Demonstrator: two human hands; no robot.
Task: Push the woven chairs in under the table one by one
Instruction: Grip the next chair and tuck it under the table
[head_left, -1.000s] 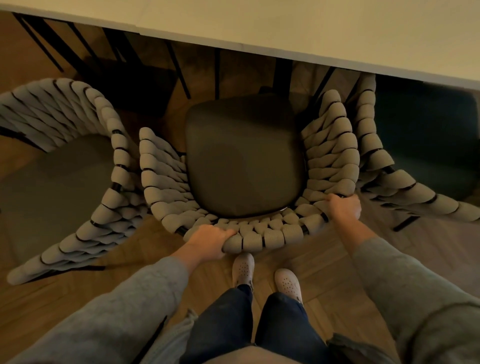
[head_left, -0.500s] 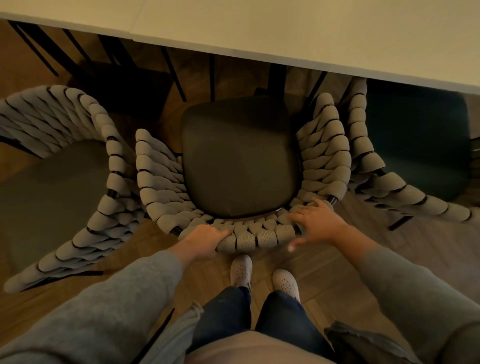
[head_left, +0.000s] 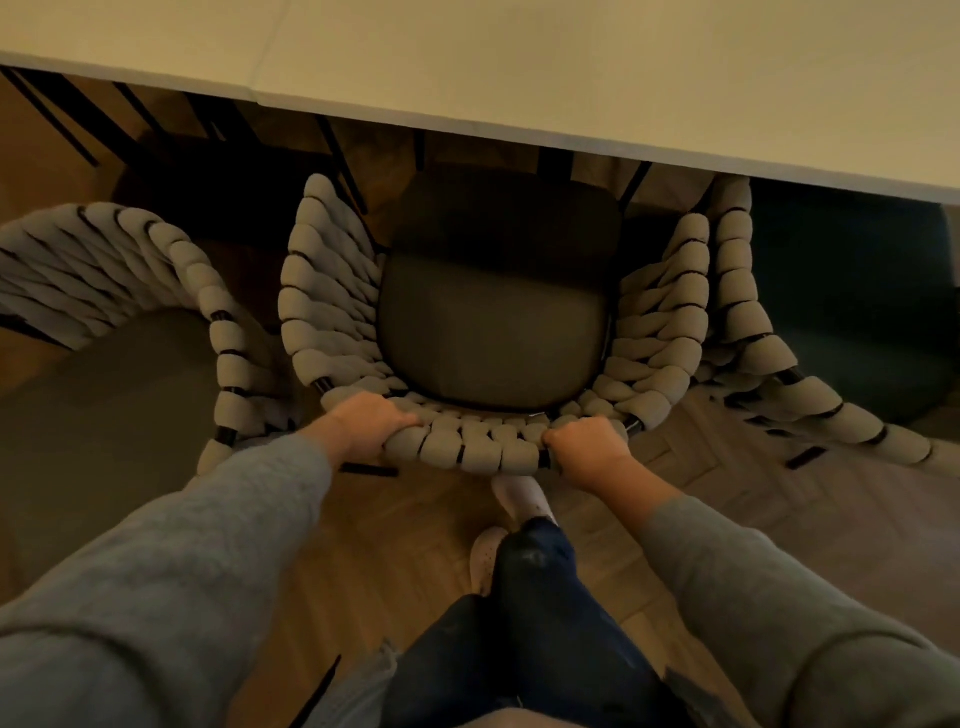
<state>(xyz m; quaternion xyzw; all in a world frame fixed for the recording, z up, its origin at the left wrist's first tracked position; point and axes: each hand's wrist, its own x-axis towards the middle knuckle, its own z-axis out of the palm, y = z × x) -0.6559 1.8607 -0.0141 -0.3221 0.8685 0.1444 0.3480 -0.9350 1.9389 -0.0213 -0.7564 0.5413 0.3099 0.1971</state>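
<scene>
A woven chair (head_left: 483, 447) with thick grey rope weave and a dark seat cushion stands right in front of me, its front edge just under the pale table (head_left: 571, 78). My left hand (head_left: 371, 423) grips the left part of its backrest rim. My right hand (head_left: 587, 449) grips the right part of the same rim. A second woven chair (head_left: 104, 260) stands out from the table at the left. A third woven chair (head_left: 737, 322) sits at the right, partly under the tabletop.
Wooden parquet floor (head_left: 395, 545) lies around my feet, one white shoe (head_left: 522, 496) forward under the chair's back. Dark metal table legs (head_left: 337, 156) show beneath the tabletop. The neighbouring chairs' woven arms stand close on both sides of the middle chair.
My right hand left the chair's right corner, reached open across the back rim, and now grips it nearer the middle. The chair has straightened and its seat front sits nearer the table edge.
</scene>
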